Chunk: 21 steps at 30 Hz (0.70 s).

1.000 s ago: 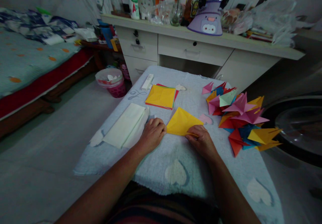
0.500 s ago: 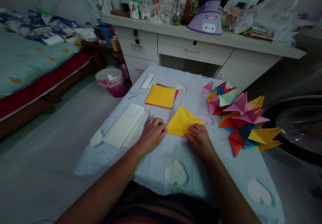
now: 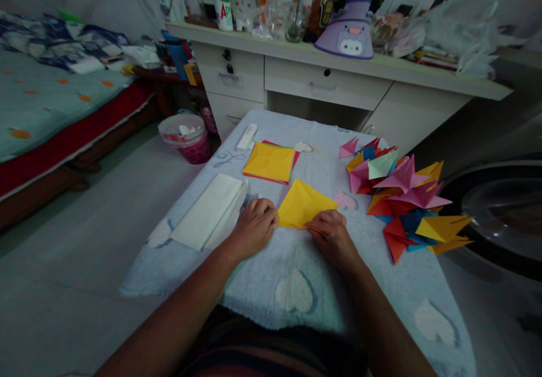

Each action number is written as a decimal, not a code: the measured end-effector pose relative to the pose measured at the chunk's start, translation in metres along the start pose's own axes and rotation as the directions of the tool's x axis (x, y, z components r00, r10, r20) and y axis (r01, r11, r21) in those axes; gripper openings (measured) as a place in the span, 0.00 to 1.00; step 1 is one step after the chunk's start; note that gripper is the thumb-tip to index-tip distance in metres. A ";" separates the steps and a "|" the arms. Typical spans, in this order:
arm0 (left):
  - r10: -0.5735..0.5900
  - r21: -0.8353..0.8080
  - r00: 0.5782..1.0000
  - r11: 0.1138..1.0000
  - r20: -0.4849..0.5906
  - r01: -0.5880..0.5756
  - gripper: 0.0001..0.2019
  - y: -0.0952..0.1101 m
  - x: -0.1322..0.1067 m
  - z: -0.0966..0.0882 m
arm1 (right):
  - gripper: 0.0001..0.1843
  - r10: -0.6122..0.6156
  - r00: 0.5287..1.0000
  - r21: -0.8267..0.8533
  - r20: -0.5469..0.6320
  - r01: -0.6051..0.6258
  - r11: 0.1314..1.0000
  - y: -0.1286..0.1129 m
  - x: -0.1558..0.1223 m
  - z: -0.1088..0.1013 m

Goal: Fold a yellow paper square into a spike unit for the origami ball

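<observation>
A creased sheet of yellow origami paper (image 3: 304,201) lies on the cloth-covered table in front of me. At its left corner, the fingers of my left hand (image 3: 255,224) are curled and pinch the edge. My right hand (image 3: 331,233) grips the paper's near right edge, which is bent up against the fingers; the fingertips are partly hidden. Beyond the sheet rests a stack of square coloured papers (image 3: 270,161) with a yellow one on top. Several folded paper figures (image 3: 406,188) in pink, red, blue and yellow are heaped to the right.
A folded white cloth or paper (image 3: 208,210) lies left of my left hand. A small white box (image 3: 247,137) sits near the table's far left edge. Behind stands a white desk (image 3: 328,83) with jars and bags. A pink bin (image 3: 197,148) is on the floor, left.
My right hand has shifted slightly left and bent the paper's near right edge upward. My left hand stays at the left corner. The whole view has drifted a little.
</observation>
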<state>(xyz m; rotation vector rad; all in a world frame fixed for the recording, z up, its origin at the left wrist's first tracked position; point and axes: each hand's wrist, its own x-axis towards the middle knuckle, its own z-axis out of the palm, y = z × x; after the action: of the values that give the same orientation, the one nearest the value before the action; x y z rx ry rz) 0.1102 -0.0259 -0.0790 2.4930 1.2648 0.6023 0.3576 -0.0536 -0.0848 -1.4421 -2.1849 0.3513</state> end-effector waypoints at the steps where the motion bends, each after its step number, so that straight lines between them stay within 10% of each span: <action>1: 0.006 -0.013 1.000 1.000 0.001 -0.006 0.04 0.000 0.000 0.000 | 0.11 -0.012 1.000 -0.018 -0.014 0.012 1.000 -0.001 0.000 -0.001; 12: 0.031 0.049 0.988 0.999 -0.152 -0.024 0.05 0.002 0.009 0.005 | 0.15 -0.032 0.998 -0.140 -0.050 0.025 0.990 -0.016 -0.009 -0.014; 21: -0.022 0.151 0.997 0.988 -0.080 0.034 0.02 -0.004 0.009 0.006 | 0.12 -0.043 0.998 0.020 0.043 0.042 0.999 -0.016 -0.003 -0.005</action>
<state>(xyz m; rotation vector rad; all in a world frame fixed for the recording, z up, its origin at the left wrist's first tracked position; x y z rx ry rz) 0.1153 -0.0162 -0.0844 2.5917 1.4219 0.6233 0.3488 -0.0631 -0.0743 -1.3880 -2.2375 0.3912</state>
